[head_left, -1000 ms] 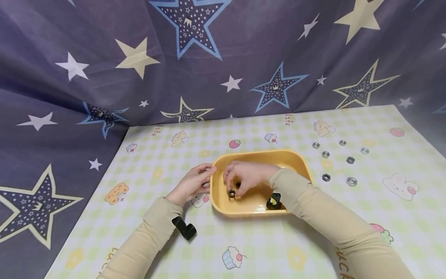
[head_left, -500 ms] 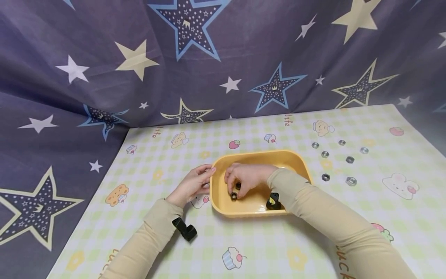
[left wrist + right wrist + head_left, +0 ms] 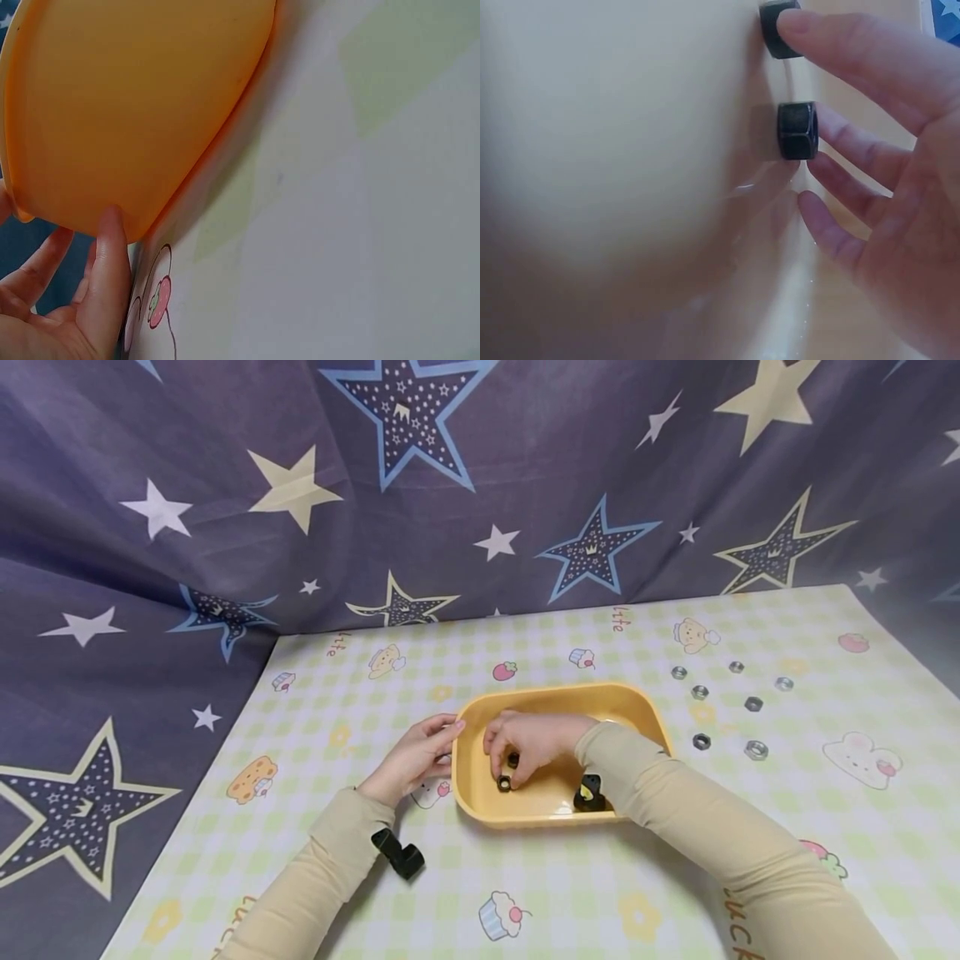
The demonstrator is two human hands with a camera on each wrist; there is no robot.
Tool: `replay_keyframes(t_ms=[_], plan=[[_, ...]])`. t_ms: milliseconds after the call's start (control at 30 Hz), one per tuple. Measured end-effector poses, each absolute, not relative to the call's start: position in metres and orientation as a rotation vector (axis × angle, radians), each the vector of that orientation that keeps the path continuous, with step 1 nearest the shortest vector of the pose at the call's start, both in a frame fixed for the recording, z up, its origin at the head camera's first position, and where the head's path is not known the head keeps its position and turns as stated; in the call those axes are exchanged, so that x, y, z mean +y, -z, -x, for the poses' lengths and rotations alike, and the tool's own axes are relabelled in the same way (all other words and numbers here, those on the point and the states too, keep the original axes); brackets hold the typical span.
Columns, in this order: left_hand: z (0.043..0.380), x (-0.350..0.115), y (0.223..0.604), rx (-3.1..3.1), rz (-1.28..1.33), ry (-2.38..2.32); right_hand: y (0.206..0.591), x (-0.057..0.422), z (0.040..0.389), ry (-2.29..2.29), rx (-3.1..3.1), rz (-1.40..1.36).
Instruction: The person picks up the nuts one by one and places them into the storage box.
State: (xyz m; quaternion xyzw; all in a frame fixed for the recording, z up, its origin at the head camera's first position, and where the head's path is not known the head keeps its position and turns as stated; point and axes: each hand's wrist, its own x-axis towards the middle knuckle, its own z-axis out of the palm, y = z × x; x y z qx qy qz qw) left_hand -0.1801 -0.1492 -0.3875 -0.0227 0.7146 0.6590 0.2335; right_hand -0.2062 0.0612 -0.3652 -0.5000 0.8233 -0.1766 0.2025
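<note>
A yellow rectangular tray (image 3: pixel 547 820) sits mid-table. My left hand (image 3: pixel 416 756) is at its left end, thumb at the rim; in the left wrist view one extended finger (image 3: pixel 111 255) touches the outer wall. Inside the tray, my right hand (image 3: pixel 536 743) pinches a dark hex nut (image 3: pixel 504 783) between thumb and index finger, close over the floor. The right wrist view has the thumb (image 3: pixel 840 34) on that nut (image 3: pixel 776 34), the index finger hidden behind it. A second black nut (image 3: pixel 798 131) stands under the palm, beside the other fingers.
Several loose hex nuts (image 3: pixel 753 703) lie scattered on the checked tablecloth (image 3: pixel 570 893) right of the tray. A black wrist mount (image 3: pixel 397 853) is on the left sleeve, another (image 3: pixel 589 793) on the right, overlapping the tray's front. A star-patterned curtain (image 3: pixel 480 510) hangs behind.
The right hand and the pinched nut have shifted very slightly right and toward the tray's front. The left hand stays at the tray's left end.
</note>
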Motion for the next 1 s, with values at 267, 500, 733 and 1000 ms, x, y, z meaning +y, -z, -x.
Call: replay_keyframes(t_ms=[267,500,733,1000], plan=[[0.179,-0.149,0.389,1.973,0.081,-1.800,0.368,0.061,0.205,0.518,2.298,1.378],[0.181,-0.148,0.389,1.985,0.075,-1.789,0.364,0.063,0.207,0.553,2.308,1.377],[0.180,-0.149,0.383,1.987,0.080,-1.778,0.352,0.063,0.209,0.581,2.309,1.270],[0.178,-0.149,0.381,1.999,0.064,-1.766,0.341,0.071,0.214,0.690,2.237,1.145]])
